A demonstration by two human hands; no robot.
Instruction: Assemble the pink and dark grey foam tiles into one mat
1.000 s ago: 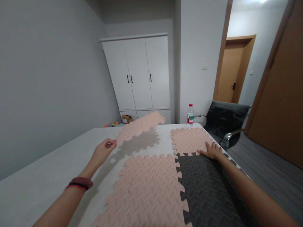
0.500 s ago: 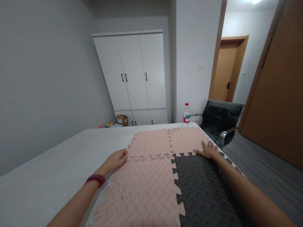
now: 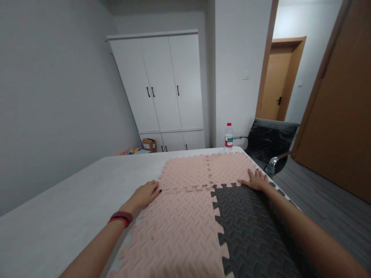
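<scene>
1. The left hand point(image 3: 145, 194) lies flat, fingers together, on the seam of the far-left pink foam tile point(image 3: 185, 173).
2. The right hand point(image 3: 256, 180), fingers spread, presses the dark grey tile point(image 3: 249, 227).
3. Four ridged, jigsaw-edged tiles interlock on the matte grey tabletop point(image 3: 58, 216).

A grey table point(image 3: 66, 204) fills the lower left of the view. Behind it, a white wardrobe point(image 3: 162, 85) with black handles stands against the far wall. On the floor before the wardrobe sits a small cardboard box point(image 3: 149, 144), with some colourful toys point(image 3: 130, 151) just beside it. A water bottle point(image 3: 228, 137) with a red cap stands upright at the far edge of the table. To its right is a black chair point(image 3: 271, 144) with a shiny armrest. A brown door point(image 3: 274, 81) shows further back, and another brown door point(image 3: 339, 112) is near on the right.
</scene>
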